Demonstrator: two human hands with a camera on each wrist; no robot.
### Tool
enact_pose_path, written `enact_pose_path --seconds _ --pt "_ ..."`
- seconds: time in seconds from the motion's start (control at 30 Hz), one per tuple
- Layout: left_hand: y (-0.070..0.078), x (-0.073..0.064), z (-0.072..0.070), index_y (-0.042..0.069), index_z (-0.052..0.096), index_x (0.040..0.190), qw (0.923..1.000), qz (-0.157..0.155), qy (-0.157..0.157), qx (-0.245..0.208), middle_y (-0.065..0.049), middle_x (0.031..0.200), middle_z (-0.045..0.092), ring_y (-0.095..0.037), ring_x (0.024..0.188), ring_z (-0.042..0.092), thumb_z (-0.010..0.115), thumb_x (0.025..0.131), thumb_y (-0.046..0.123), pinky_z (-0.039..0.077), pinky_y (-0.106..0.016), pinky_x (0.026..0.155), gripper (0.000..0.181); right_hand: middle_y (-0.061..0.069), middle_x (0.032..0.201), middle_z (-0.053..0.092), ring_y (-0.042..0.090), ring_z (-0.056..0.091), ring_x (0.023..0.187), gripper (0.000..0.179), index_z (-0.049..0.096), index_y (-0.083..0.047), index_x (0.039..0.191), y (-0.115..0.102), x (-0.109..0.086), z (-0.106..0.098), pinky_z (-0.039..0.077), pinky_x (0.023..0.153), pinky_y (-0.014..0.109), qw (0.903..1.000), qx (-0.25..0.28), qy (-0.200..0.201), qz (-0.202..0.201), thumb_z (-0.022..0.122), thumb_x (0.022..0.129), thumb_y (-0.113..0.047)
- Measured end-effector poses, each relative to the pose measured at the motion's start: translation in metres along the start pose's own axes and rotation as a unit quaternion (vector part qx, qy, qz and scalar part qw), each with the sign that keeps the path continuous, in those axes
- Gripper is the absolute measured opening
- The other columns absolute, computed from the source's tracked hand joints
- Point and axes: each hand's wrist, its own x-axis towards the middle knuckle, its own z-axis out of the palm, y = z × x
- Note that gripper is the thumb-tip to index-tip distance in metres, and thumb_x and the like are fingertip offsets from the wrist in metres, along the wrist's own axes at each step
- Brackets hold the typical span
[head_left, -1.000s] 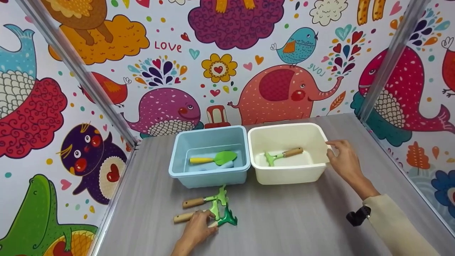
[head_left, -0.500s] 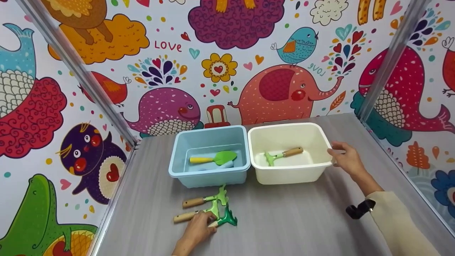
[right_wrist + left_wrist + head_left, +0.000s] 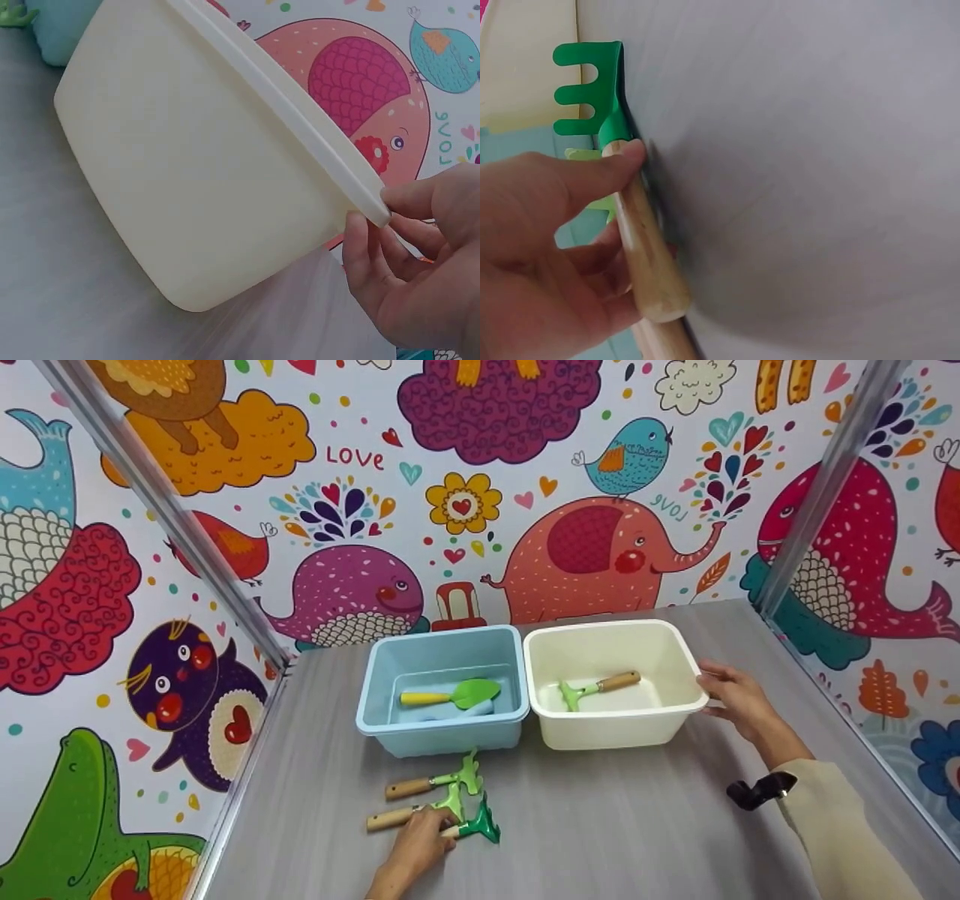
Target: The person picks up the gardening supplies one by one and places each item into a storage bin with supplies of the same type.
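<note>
My left hand (image 3: 421,840) pinches the wooden handle of a dark green hand rake (image 3: 480,821). In the left wrist view, thumb and fingers hold that handle (image 3: 646,255) just below the green tines. Two light green hand rakes with wooden handles lie close by: one (image 3: 390,818) partly under the hand, the other (image 3: 409,787) farther back. My right hand (image 3: 739,701) is at the right end of a cream tub (image 3: 611,731). In the right wrist view, thumb and fingertips pinch the tub's rim corner. Inside the tub lies another light green rake (image 3: 619,681).
Left of the cream tub, touching it, stands a light blue tub (image 3: 450,741). It holds a green trowel (image 3: 476,693) with a yellow handle and a pale blue item (image 3: 478,709) partly hidden by the wall. Patterned panels (image 3: 465,435) border the grey table (image 3: 585,825).
My right hand has slid slightly right and down along the cream tub's end. My left hand keeps hold of the dark green rake, whose head has tilted slightly.
</note>
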Motion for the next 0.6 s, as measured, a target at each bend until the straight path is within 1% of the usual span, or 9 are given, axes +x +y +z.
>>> enact_pose_path --seconds 0.07,0.13,0.2,0.3,0.37,0.5,0.6 --pt "-0.0002 -0.0005 0.0003 0.008 0.073 0.098 1.0 0.004 0.002 0.0 -0.006 0.091 0.071 -0.02 0.087 0.064 0.079 0.079 -0.001 0.053 -0.041 0.072 0.021 0.0 0.132 0.052 0.008 0.058 0.103 0.071 0.027 -0.007 0.158 0.0003 0.0004 -0.0027 0.057 0.088 0.021 0.9997 0.011 -0.012 0.018 0.053 0.102 -0.043" --pt "-0.0008 -0.0013 0.0003 0.008 0.073 0.098 0.9999 0.013 0.004 0.0 -0.006 0.091 0.071 -0.021 0.088 0.065 0.079 0.079 0.0 0.053 -0.041 0.072 0.021 -0.006 0.126 0.055 0.008 0.059 0.102 0.072 0.027 -0.007 0.157 -0.0007 0.0006 -0.004 0.056 0.088 0.02 0.9993 0.014 -0.019 0.029 0.054 0.102 -0.043" --pt "-0.0011 -0.0028 0.0 0.009 0.073 0.098 0.9997 0.024 0.008 0.003 -0.005 0.092 0.071 -0.022 0.088 0.065 0.079 0.079 0.001 0.053 -0.04 0.071 0.021 -0.008 0.12 0.057 0.007 0.061 0.099 0.071 0.027 -0.005 0.157 -0.0021 0.0015 -0.0047 0.057 0.086 0.02 0.9991 0.015 -0.021 0.034 0.054 0.102 -0.041" --pt "-0.0009 -0.0049 -0.0006 0.009 0.073 0.098 0.9992 0.037 0.013 0.009 -0.005 0.092 0.07 -0.023 0.087 0.065 0.08 0.079 0.002 0.053 -0.039 0.071 0.021 -0.01 0.112 0.059 0.005 0.061 0.096 0.067 0.027 -0.001 0.156 -0.0039 0.0029 -0.005 0.057 0.082 0.021 0.9992 0.012 -0.02 0.031 0.052 0.104 -0.035" --pt "-0.0004 -0.0057 -0.001 0.009 0.072 0.097 0.9991 0.038 0.013 0.013 -0.005 0.091 0.069 -0.022 0.086 0.064 0.079 0.079 0.002 0.052 -0.039 0.07 0.021 -0.008 0.113 0.06 0.006 0.061 0.096 0.066 0.027 0.0 0.156 -0.0052 0.0029 -0.0046 0.057 0.081 0.021 0.9992 0.01 -0.02 0.034 0.051 0.104 -0.033" --pt "0.0019 -0.0058 -0.0017 0.01 0.072 0.097 0.9991 0.034 0.012 0.024 -0.003 0.089 0.066 -0.019 0.084 0.061 0.079 0.08 0.002 0.05 -0.037 0.069 0.02 -0.003 0.123 0.057 0.01 0.061 0.1 0.068 0.026 -0.003 0.157 -0.0066 0.0014 -0.0037 0.058 0.085 0.022 0.9989 0.0 -0.019 0.043 0.052 0.103 -0.036" --pt "0.0041 -0.0061 -0.0017 0.01 0.071 0.098 0.9989 0.036 0.007 0.029 -0.002 0.089 0.066 -0.018 0.084 0.06 0.079 0.081 0.003 0.049 -0.036 0.069 0.02 -0.003 0.123 0.056 0.011 0.061 0.101 0.07 0.024 -0.003 0.157 -0.0061 0.0013 -0.0042 0.058 0.087 0.022 0.9987 0.003 -0.024 0.045 0.053 0.103 -0.036"
